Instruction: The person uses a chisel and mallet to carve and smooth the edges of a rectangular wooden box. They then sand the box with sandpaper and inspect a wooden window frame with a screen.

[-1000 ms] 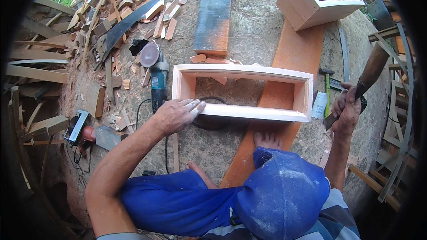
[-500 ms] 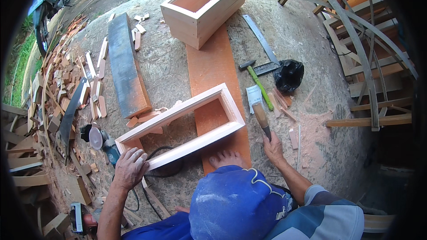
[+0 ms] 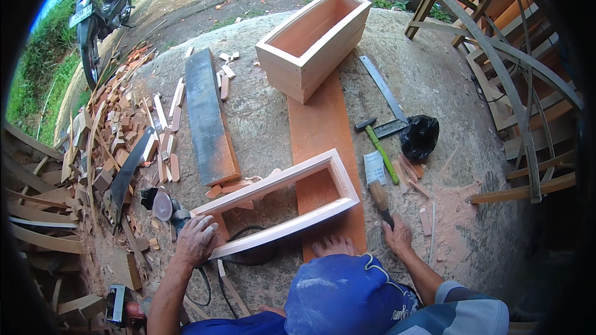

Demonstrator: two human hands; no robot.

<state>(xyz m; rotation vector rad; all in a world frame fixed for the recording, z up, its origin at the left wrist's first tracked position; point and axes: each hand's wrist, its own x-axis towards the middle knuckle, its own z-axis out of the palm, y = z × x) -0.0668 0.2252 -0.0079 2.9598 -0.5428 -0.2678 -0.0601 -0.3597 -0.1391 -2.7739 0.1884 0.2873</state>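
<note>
My left hand point(image 3: 197, 239) grips the near left end of a rectangular wooden box frame point(image 3: 282, 227), its fingers curled over the rim. The frame is open through the middle and lies partly across an orange-brown plank point(image 3: 326, 125). Off the frame's right end, my right hand point(image 3: 397, 233) is closed around the dark, narrow end of what looks like a chisel point(image 3: 377, 196). Its wooden handle points away from me. A hammer point(image 3: 381, 152) with a green handle lies just beyond it, beside a small white paper packet point(image 3: 374, 167).
A deeper wooden box point(image 3: 298, 65) stands on the plank's far end. A dark-faced board point(image 3: 210, 118), an angle grinder point(image 3: 171, 208), a handsaw point(image 3: 129, 177) and heaped offcuts lie left. A metal square point(image 3: 382, 90) and black plastic bag point(image 3: 420, 137) are right. Blue cloth point(image 3: 347, 301) bulges near a bare foot.
The whole view has shifted, so the scene sits further right and lower, and more of the motorcycle shows. Both hands keep their holds, with little visible change relative to the frame.
</note>
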